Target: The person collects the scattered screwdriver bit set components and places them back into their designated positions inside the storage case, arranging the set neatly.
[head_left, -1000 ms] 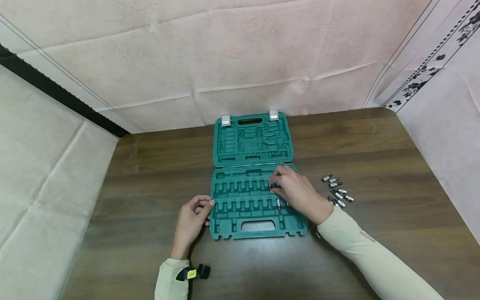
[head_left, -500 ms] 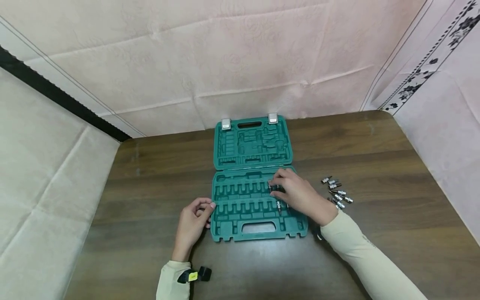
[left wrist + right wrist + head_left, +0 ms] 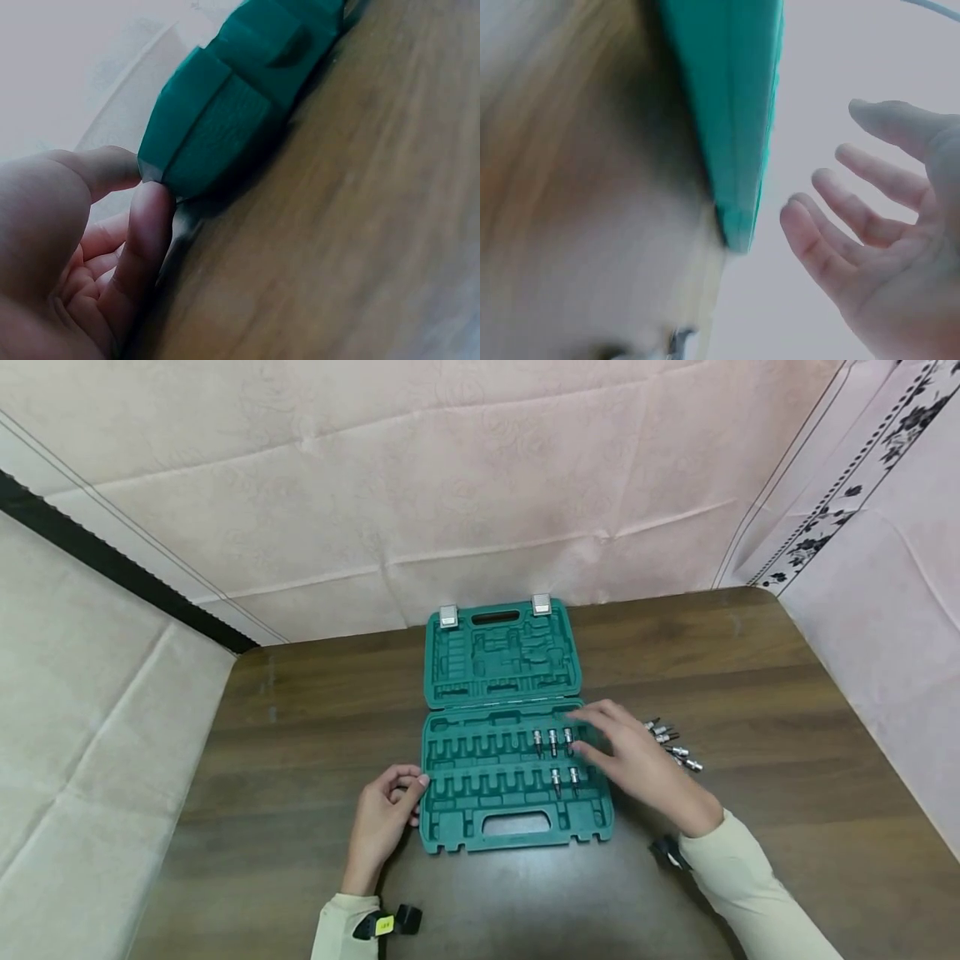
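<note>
A green tool case lies open on the table, lid away from me. Three small bit sockets sit in its upper row of slots, and two more bit sockets in the lower row. My left hand pinches the case's left edge between thumb and fingers; the left wrist view shows the thumb and a finger at the case's corner. Over the case's right side hovers my right hand, its fingers spread and holding nothing; the right wrist view shows this hand apart from the case.
Several loose bit sockets lie in a cluster on the wooden table right of the case, partly hidden by the right hand. Pale cloth hangs behind the table's far edge, close to the lid's silver latches.
My right hand has let go of a bit socket in the upper row and moved right, its fingers spreading. The left hand keeps its hold on the case edge.
</note>
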Demonstrator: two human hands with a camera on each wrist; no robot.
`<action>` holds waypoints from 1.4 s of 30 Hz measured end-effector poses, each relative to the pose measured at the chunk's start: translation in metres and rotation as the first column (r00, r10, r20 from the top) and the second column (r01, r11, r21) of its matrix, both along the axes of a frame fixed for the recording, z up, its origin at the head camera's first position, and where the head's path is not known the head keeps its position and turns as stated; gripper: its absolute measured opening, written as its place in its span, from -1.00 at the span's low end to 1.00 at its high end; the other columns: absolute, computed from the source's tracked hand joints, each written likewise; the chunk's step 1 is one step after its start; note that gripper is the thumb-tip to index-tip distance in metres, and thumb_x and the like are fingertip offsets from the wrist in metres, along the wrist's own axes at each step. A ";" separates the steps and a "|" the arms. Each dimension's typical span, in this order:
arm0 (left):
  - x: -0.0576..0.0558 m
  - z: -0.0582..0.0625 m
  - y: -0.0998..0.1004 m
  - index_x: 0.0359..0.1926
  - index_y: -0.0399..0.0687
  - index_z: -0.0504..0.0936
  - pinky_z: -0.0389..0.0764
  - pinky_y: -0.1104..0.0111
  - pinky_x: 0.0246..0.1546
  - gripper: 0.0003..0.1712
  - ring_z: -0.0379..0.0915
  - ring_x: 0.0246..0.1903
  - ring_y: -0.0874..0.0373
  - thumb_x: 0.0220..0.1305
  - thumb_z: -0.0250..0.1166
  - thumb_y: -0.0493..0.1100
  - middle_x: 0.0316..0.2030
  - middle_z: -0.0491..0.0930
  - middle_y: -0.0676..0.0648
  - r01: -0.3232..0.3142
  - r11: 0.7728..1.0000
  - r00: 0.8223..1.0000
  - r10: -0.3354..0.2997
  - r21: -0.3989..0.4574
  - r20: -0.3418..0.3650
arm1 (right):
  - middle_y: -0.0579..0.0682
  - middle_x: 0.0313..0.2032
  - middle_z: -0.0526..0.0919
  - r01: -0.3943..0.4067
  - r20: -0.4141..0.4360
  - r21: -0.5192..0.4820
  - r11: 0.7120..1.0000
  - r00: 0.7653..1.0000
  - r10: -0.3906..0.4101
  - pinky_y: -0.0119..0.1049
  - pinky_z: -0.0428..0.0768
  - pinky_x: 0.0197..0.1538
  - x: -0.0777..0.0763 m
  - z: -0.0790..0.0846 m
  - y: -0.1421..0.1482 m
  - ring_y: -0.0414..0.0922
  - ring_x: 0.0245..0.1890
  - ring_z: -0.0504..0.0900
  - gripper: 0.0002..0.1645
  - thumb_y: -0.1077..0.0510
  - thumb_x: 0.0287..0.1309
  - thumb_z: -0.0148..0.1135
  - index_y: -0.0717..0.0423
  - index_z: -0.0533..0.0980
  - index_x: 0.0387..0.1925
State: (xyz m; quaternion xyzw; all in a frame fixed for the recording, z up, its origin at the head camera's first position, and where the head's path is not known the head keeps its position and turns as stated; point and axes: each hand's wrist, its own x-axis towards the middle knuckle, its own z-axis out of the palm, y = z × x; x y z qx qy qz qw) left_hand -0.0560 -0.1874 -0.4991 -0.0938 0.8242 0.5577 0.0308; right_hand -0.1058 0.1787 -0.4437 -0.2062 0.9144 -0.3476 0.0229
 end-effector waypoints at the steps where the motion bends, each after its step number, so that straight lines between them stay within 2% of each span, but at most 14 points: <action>1: 0.000 0.000 0.000 0.02 -0.14 0.70 0.72 0.33 -0.52 -0.76 0.58 -0.52 0.12 0.49 0.38 -0.10 -0.22 0.70 -0.14 0.000 1.000 1.000 0.000 -0.004 0.000 | 0.16 0.21 0.58 0.022 -0.003 0.005 1.000 1.000 -0.022 0.21 0.60 0.27 0.001 -0.001 0.005 0.14 0.26 0.56 -0.47 0.18 0.40 0.40 0.19 0.55 0.33; 5: 0.003 -0.001 0.000 0.03 -0.14 0.70 0.72 0.32 -0.52 -0.76 0.58 -0.53 0.11 0.49 0.38 -0.10 -0.21 0.71 -0.12 0.002 1.000 1.000 -0.002 -0.011 0.003 | 0.24 0.19 0.58 0.098 0.015 0.053 0.994 0.995 -0.099 0.24 0.58 0.23 0.002 -0.004 0.028 0.19 0.22 0.52 -0.44 0.22 0.40 0.37 0.25 0.50 0.36; 11: 0.004 -0.002 -0.001 0.03 -0.11 0.70 0.72 0.32 -0.51 -0.78 0.59 -0.51 0.09 0.49 0.38 -0.11 -0.20 0.71 -0.12 -0.007 1.000 1.000 0.007 -0.008 0.011 | 0.38 0.18 0.53 0.147 0.014 0.108 0.983 0.989 -0.149 0.30 0.51 0.21 -0.002 -0.013 0.060 0.30 0.19 0.47 -0.40 0.29 0.36 0.36 0.39 0.43 0.35; 15: 0.005 -0.002 -0.002 0.02 -0.11 0.70 0.73 0.32 -0.51 -0.78 0.59 -0.51 0.08 0.49 0.38 -0.11 -0.26 0.70 -0.12 -0.012 1.000 1.000 0.012 -0.007 0.011 | 0.43 0.17 0.49 0.148 0.054 0.127 0.981 0.986 -0.156 0.34 0.48 0.21 -0.009 -0.018 0.075 0.36 0.20 0.44 -0.45 0.30 0.36 0.33 0.43 0.44 0.29; 21: 0.005 -0.005 -0.002 0.03 -0.15 0.70 0.72 0.33 -0.51 -0.75 0.59 -0.51 0.11 0.49 0.38 -0.10 -0.39 0.68 -0.10 -0.003 1.000 1.000 0.002 0.007 0.005 | 0.43 0.06 0.52 0.105 0.099 0.130 0.986 0.988 -0.118 0.30 0.57 0.09 -0.018 -0.023 0.090 0.33 0.05 0.56 -0.55 0.28 0.34 0.37 0.43 0.51 0.16; 27: 0.005 -0.005 -0.002 0.03 -0.15 0.70 0.72 0.32 -0.52 -0.76 0.58 -0.51 0.13 0.49 0.38 -0.10 -0.41 0.67 -0.10 0.008 1.000 1.000 -0.008 0.014 -0.008 | 0.30 -0.10 0.63 0.066 0.057 0.163 0.984 0.995 -0.076 0.23 0.62 0.02 -0.025 -0.022 0.089 0.24 -0.06 0.62 -0.74 0.35 0.30 0.36 0.38 0.60 0.00; 32: 0.004 -0.004 -0.002 0.02 -0.15 0.70 0.71 0.32 -0.54 -0.77 0.58 -0.53 0.13 0.48 0.38 -0.12 -0.43 0.66 -0.09 0.005 1.000 1.000 -0.005 0.003 -0.015 | 0.19 -0.22 0.65 0.074 0.010 0.209 0.975 0.997 -0.078 0.17 0.63 -0.06 -0.026 -0.020 0.082 0.17 -0.15 0.64 -0.90 0.38 0.28 0.36 0.28 0.65 -0.17; 39: 0.002 0.000 0.000 0.02 -0.13 0.70 0.71 0.32 -0.51 -0.76 0.58 -0.54 0.12 0.49 0.38 -0.08 -0.41 0.67 -0.09 0.011 1.000 1.000 -0.010 0.005 -0.022 | 0.07 -0.17 0.69 0.155 0.004 0.286 0.946 0.987 -0.163 0.22 0.41 -0.16 -0.023 -0.017 0.072 0.18 -0.09 0.52 -0.95 0.26 0.32 0.40 0.10 0.67 -0.21; 42: 0.003 0.000 0.000 0.02 -0.15 0.70 0.70 0.33 -0.51 -0.76 0.57 -0.53 0.12 0.49 0.38 -0.10 -0.41 0.67 -0.11 0.009 1.000 1.000 -0.009 0.008 -0.014 | 0.02 -0.20 0.73 0.147 -0.002 0.291 0.945 0.988 -0.153 0.33 0.38 -0.10 -0.022 -0.015 0.066 0.17 -0.06 0.50 -0.95 0.27 0.31 0.41 0.10 0.67 -0.22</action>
